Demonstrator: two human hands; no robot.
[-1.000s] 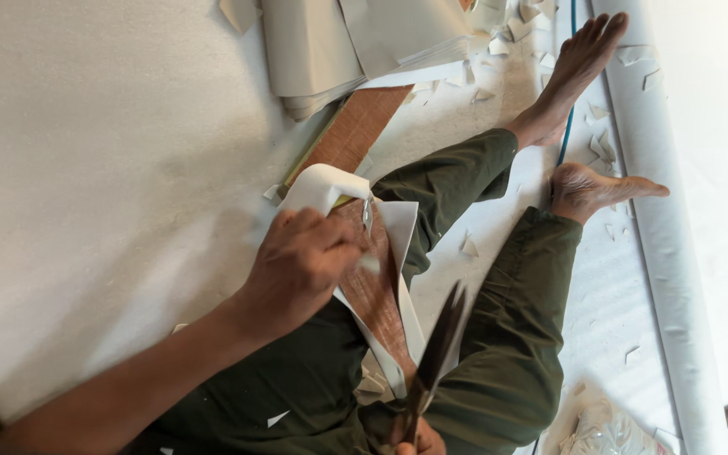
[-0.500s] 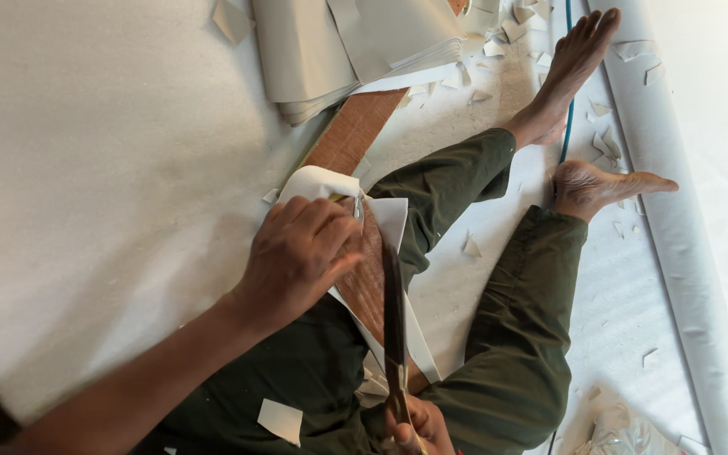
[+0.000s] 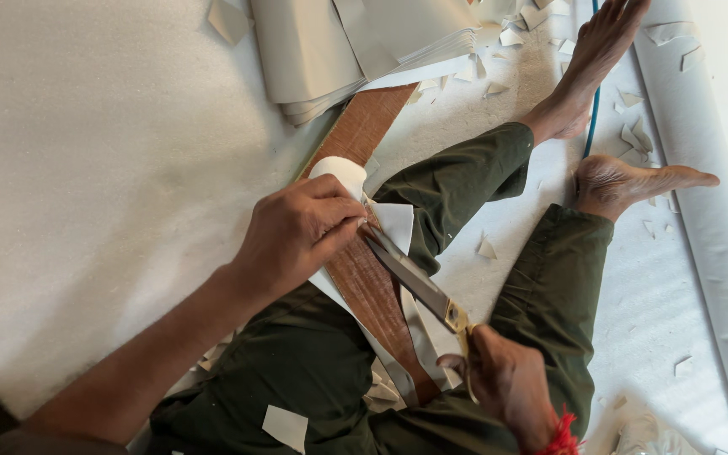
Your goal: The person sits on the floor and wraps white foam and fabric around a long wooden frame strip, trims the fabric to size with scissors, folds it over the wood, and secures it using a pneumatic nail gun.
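White foam flooring (image 3: 86,168) littered with offcuts surrounds us. Our left hand (image 3: 297,232) presses the thin white sheet (image 3: 393,223) against the wooden board (image 3: 364,278) across our lap; at five o'clock, our right hand (image 3: 507,383) grips the scissors (image 3: 414,278). Light and floppy, the sheet seems best pinned close beside the blades.

- Floor-level craft workshop, cutting work done seated on the ground.
- White padded floor covering (image 3: 86,168) spans the whole left side.
- Stack of grey sheets (image 3: 355,50) at the top edge.
- Offcut scraps (image 3: 634,135) litter the floor near the bare feet (image 3: 625,181).
- Long wooden board (image 3: 364,278) across the lap, scissors (image 3: 414,282) on it.
- White roll (image 3: 709,211) along the right edge.
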